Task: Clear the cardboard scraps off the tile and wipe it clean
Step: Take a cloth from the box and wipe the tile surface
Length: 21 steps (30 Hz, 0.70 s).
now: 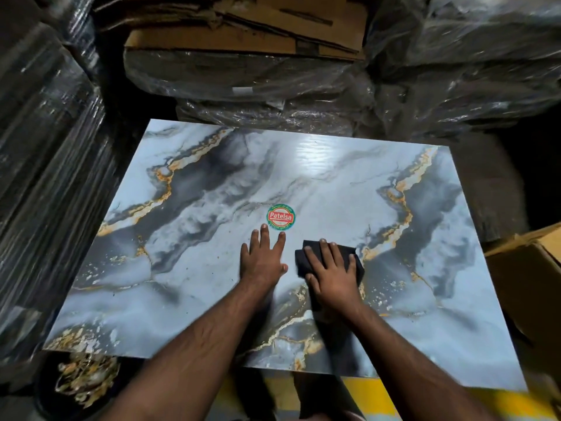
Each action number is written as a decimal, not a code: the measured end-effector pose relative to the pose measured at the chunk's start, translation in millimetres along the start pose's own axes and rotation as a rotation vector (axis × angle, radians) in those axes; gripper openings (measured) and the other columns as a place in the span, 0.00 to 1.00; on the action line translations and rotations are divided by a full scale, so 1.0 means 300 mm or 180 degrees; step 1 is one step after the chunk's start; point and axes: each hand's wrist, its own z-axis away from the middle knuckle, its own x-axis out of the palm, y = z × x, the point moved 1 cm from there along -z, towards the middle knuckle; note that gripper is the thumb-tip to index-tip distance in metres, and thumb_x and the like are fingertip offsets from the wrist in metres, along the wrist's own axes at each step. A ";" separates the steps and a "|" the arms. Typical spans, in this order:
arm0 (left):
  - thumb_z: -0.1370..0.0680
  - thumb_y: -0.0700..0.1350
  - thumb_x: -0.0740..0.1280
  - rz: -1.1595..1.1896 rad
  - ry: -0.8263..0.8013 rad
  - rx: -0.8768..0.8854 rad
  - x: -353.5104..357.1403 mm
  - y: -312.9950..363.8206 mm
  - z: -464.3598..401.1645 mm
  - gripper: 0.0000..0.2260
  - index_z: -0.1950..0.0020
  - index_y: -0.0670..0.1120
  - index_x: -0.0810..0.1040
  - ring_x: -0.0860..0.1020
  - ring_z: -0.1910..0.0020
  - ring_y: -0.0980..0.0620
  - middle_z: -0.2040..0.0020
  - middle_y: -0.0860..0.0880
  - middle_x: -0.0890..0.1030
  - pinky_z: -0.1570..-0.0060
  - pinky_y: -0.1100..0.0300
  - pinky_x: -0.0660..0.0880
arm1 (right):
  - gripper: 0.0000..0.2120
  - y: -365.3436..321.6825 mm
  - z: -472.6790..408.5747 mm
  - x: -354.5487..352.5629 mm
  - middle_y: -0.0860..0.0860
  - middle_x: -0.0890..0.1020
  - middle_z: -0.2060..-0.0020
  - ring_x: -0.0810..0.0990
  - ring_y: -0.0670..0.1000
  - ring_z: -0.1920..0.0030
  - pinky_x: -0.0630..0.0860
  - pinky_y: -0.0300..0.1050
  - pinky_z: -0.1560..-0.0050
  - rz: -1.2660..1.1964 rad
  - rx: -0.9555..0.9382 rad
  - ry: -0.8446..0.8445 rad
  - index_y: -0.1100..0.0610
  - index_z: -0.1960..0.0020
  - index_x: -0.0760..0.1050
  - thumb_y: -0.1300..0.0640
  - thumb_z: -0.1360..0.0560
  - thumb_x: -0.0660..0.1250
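Note:
A large glossy marble-patterned tile (212, 183) in grey, white and gold lies flat in front of me. A round red and green sticker (280, 216) sits near its middle. My left hand (263, 259) rests flat on the tile just below the sticker, fingers spread and straight. To its right, my right hand (331, 273) presses a folded black cloth (349, 253) against the tile with fingers extended. Tiny brown specks dot the surface left of my left hand. No large cardboard scrap shows on the tile.
Stacks wrapped in plastic film (45, 147) stand on the left and at the back right. Flattened cardboard boxes (243, 31) are piled behind the tile. An open cardboard box (528, 275) stands at the right edge. A dark bucket (82, 387) holds scraps at lower left.

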 end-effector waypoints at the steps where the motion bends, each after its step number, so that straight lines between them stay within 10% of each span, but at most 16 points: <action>1: 0.22 0.58 0.64 0.0009 -0.0009 0.0005 -0.002 0.001 0.001 0.37 0.20 0.55 0.45 0.43 0.21 0.41 0.20 0.42 0.41 0.27 0.41 0.52 | 0.30 0.003 -0.028 -0.014 0.55 0.61 0.22 0.60 0.59 0.23 0.58 0.73 0.32 -0.0018 0.0015 0.0108 0.45 0.23 0.61 0.41 0.24 0.52; 5: 0.21 0.57 0.64 0.0020 -0.0071 -0.0021 -0.007 0.002 -0.001 0.37 0.20 0.55 0.44 0.43 0.21 0.40 0.20 0.42 0.40 0.27 0.41 0.51 | 0.30 -0.001 -0.228 -0.100 0.53 0.48 0.20 0.45 0.56 0.21 0.45 0.70 0.28 -0.0281 0.0259 0.0298 0.44 0.20 0.49 0.44 0.19 0.54; 21: 0.22 0.59 0.64 0.0064 0.0024 0.0065 0.000 -0.011 0.005 0.37 0.20 0.55 0.46 0.44 0.21 0.40 0.20 0.42 0.41 0.27 0.40 0.52 | 0.30 -0.046 0.181 0.057 0.54 0.52 0.20 0.51 0.58 0.21 0.51 0.70 0.29 0.0027 -0.0044 -0.0108 0.44 0.21 0.53 0.42 0.22 0.49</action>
